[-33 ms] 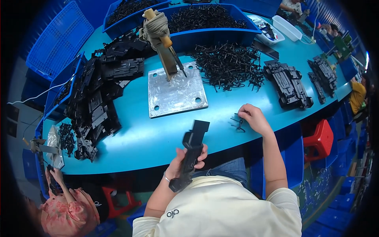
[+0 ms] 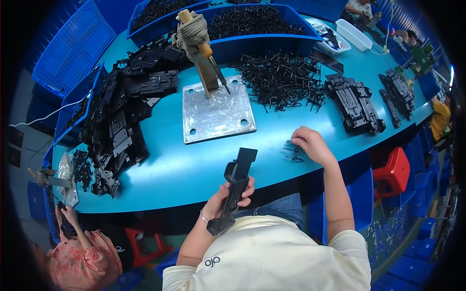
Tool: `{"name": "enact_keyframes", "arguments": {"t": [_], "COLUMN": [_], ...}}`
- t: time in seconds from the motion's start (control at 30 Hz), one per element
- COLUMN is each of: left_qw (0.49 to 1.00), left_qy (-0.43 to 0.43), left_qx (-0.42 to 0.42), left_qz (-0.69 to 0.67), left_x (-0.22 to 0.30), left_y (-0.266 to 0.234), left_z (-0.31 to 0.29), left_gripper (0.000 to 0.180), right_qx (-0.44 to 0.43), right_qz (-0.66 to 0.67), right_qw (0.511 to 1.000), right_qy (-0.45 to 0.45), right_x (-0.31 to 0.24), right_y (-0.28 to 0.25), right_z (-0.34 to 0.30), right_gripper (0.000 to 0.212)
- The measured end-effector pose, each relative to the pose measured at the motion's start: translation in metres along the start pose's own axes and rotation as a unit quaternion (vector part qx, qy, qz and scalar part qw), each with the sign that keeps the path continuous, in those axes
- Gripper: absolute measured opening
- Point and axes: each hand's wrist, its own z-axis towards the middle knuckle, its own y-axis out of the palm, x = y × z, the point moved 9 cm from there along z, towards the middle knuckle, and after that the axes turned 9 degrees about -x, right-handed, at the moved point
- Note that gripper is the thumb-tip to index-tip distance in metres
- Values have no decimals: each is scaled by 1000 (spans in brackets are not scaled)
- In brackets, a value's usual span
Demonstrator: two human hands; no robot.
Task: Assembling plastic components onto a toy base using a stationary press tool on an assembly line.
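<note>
My left hand (image 2: 232,196) is wrapped round a long black plastic chassis part (image 2: 238,174), held tilted over the table's near edge. To the right, my right hand (image 2: 313,145) has its fingers pinched at a small black branched plastic piece (image 2: 294,154), low over the turquoise table (image 2: 194,167). Its fingertips partly hide where they meet the piece. Beyond both hands, a square metal plate (image 2: 218,116) carries an upright bar with a cloth-wrapped soldering-iron-like tool (image 2: 199,41) whose tip points down at the plate.
Black chassis parts (image 2: 116,126) are heaped on the left. Small branched pieces (image 2: 281,82) lie piled behind my right hand, with more in a blue bin (image 2: 262,46). Assembled-looking chassis (image 2: 354,104) sit on the right. A red stool (image 2: 393,172) and a co-worker (image 2: 87,257) flank the table.
The small branched piece at my right fingertips has turned a little, and that hand has shifted slightly. My left hand and the chassis part have hardly moved.
</note>
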Motion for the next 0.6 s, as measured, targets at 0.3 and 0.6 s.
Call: {"name": "enact_keyframes", "arguments": {"t": [0.3, 0.6], "left_qw": [990, 993], "left_qy": [96, 49], "left_qx": [56, 88], "left_qz": [-83, -61], "left_x": [40, 33], "left_y": [-7, -26], "left_z": [4, -6], "left_gripper": [51, 39], "right_qx": [169, 144], "right_qz": [-149, -93], "right_qw": [974, 981], "right_qy": [4, 93], "right_x": [-25, -2], "right_y": [-27, -1], "right_z": [-15, 15], "right_gripper": [14, 20]}}
